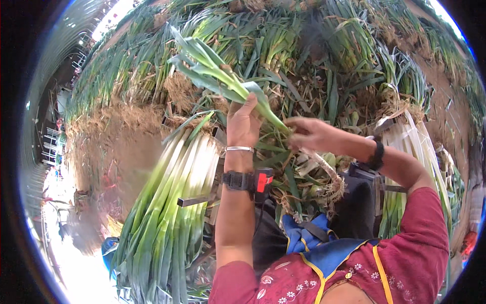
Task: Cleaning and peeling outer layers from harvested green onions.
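Observation:
My left hand (245,121) is closed around the stalk of a leek (223,76). Its green leaves fan out toward the upper left. At the lower end of the green part, my right hand (313,136) has its fingers curled against the stalk, slightly blurred by motion. Below that hand, a pale stem with a root tuft (333,185) hangs down; I cannot tell whether it belongs to the same leek. Trimmed white leeks (185,162) lie in a bundle on a metal rack left of my left forearm, leaves toward me.
Another bundle of white leeks (412,147) rests on the right, beyond my right forearm. Unpeeled leeks (136,76) with dry roots cover the ground ahead in rows. Loose leaves and peelings (298,177) lie between my arms. A metal bar (195,201) juts beside the left bundle.

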`<state>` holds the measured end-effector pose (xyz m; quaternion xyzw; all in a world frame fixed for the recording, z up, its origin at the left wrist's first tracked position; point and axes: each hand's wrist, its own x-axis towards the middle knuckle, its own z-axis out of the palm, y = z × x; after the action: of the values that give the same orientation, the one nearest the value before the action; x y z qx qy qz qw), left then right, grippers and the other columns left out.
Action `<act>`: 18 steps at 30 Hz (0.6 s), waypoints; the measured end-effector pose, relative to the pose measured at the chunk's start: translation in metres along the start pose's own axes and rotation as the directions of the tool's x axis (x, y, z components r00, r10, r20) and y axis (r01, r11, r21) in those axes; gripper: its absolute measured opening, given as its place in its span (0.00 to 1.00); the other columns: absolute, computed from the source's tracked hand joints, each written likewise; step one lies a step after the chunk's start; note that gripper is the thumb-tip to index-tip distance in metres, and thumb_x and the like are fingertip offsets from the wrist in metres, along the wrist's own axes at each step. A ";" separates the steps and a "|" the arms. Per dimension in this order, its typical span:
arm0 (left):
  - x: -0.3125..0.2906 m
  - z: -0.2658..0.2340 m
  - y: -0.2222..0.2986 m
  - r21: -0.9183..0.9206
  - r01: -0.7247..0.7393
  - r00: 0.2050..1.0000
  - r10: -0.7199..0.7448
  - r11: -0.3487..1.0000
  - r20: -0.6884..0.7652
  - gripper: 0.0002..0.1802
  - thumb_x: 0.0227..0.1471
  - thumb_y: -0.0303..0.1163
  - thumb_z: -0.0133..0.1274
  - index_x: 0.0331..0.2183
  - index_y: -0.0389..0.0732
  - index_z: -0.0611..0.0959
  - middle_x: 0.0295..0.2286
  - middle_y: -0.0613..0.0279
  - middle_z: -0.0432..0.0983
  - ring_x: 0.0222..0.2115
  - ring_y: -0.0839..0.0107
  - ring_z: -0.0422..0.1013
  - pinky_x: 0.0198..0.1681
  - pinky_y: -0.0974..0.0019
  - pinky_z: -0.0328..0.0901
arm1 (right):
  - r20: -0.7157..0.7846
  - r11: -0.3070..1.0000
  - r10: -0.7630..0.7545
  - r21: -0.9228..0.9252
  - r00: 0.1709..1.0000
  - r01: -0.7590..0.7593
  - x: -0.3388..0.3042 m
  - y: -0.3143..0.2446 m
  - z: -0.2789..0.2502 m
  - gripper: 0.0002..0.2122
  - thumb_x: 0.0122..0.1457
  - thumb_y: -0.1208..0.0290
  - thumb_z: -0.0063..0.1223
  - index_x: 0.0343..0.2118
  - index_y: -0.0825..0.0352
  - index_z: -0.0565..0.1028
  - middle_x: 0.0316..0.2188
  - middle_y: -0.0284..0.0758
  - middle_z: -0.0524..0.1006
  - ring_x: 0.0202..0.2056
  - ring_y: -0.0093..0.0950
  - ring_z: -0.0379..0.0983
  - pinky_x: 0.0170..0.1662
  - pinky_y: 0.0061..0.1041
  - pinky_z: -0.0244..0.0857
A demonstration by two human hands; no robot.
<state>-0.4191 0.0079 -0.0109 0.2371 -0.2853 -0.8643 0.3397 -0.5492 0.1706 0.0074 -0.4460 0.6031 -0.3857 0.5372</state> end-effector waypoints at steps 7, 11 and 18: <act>0.006 0.015 -0.008 0.125 -0.090 0.994 0.082 0.988 0.066 0.18 0.50 0.21 0.54 0.45 0.38 0.74 0.38 0.63 0.74 0.38 0.71 0.71 0.42 0.69 0.66 | -0.246 0.789 -0.108 0.568 0.963 0.234 0.064 -0.020 0.009 0.19 0.53 0.75 0.57 0.48 0.73 0.68 0.39 0.34 0.74 0.38 0.20 0.72 0.40 0.22 0.67; 0.012 0.016 -0.005 0.157 -0.138 0.990 0.130 0.978 0.063 0.19 0.49 0.19 0.53 0.46 0.37 0.74 0.38 0.63 0.74 0.37 0.72 0.71 0.41 0.68 0.66 | -0.301 0.784 -0.150 0.544 0.942 0.299 0.078 -0.015 0.007 0.19 0.52 0.77 0.58 0.47 0.73 0.69 0.39 0.34 0.74 0.38 0.22 0.72 0.40 0.22 0.67; 0.018 0.023 -0.008 0.024 -0.183 0.980 0.181 0.983 0.081 0.20 0.51 0.18 0.50 0.48 0.37 0.72 0.40 0.61 0.72 0.39 0.67 0.71 0.44 0.64 0.65 | -0.293 0.865 -0.309 0.310 0.905 0.396 0.088 0.003 -0.012 0.20 0.52 0.74 0.61 0.47 0.74 0.69 0.40 0.33 0.73 0.40 0.20 0.68 0.44 0.21 0.64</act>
<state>-0.4488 0.0072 -0.0033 0.1811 -0.3324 -0.8337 0.4022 -0.5639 0.0875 -0.0208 -0.3941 0.4881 -0.6318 0.4553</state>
